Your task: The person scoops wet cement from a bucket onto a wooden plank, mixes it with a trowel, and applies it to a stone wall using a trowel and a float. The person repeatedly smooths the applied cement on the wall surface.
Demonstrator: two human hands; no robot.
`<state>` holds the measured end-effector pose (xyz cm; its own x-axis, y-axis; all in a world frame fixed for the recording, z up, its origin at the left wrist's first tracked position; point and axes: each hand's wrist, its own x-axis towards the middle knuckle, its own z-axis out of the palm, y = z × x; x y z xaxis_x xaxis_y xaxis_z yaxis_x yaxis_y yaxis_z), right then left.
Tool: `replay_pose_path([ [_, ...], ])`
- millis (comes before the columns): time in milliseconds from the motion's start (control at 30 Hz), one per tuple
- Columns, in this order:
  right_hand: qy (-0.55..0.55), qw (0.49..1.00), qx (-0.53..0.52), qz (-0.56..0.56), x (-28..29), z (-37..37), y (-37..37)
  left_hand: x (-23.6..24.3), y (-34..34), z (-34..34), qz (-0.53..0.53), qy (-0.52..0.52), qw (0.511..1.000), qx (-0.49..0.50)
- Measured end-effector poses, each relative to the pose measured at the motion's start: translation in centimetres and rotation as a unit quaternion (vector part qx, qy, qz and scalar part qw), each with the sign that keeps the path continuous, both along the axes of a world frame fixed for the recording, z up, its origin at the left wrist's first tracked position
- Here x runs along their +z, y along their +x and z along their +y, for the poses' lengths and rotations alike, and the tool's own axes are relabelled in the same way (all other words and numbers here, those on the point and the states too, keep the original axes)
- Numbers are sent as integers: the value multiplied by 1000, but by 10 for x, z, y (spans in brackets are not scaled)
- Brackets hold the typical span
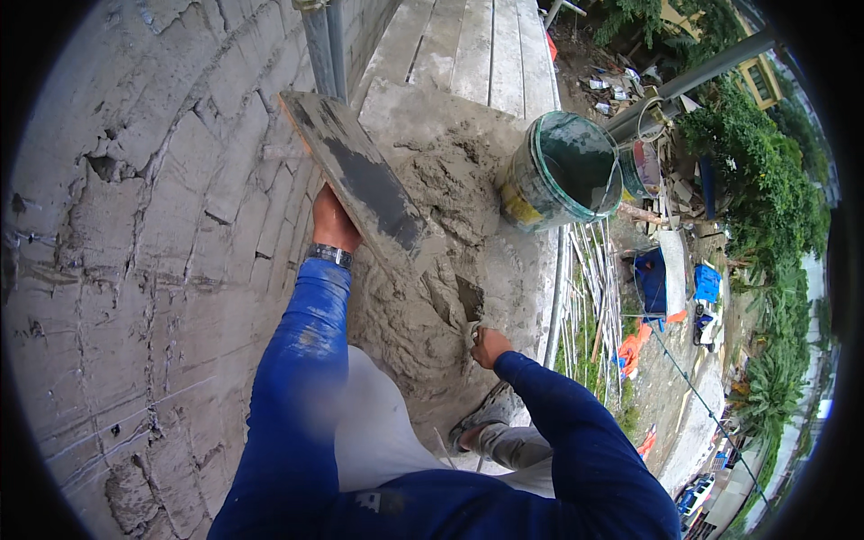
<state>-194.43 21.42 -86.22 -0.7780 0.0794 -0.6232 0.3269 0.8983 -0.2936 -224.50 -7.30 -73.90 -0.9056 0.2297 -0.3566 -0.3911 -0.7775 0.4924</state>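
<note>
My left hand [336, 221], with a band on the wrist, is closed under a flat rectangular plastering hawk [355, 171]. Its grip is hidden behind the board, which tilts with its lower corner at the mortar. Wet grey mortar [391, 310] lies heaped on the platform in front of me. My right hand [490, 347] is wrapped round the handle of a trowel [469, 298], whose blade is partly sunk in the heap. Beyond it to the right stands a mortar-smeared green bucket [520, 184] with some dark liquid or shadow inside.
A rough block wall [162, 225] runs along my left. Scaffold boards [459, 45] stretch away ahead, with a metal pole [326, 49] beside the wall. The platform's right edge [558, 279] drops to a yard with poles, tarps and debris. My shoe [481, 416] is near the mortar.
</note>
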Motion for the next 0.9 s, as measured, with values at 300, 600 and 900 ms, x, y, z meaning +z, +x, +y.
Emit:
replay_pose_path([
  [300, 111, 984, 109, -92, 124, 102, 47, -8, -9, 23, 79, 32, 996, -38],
  [600, 43, 989, -138, -9, -29, 56, 21, -22, 0, 6, 50, -116, 989, -73],
  [900, 8, 997, 22, -78, 51, 21, 68, -68, -12, 16, 167, -149, 967, -120],
])
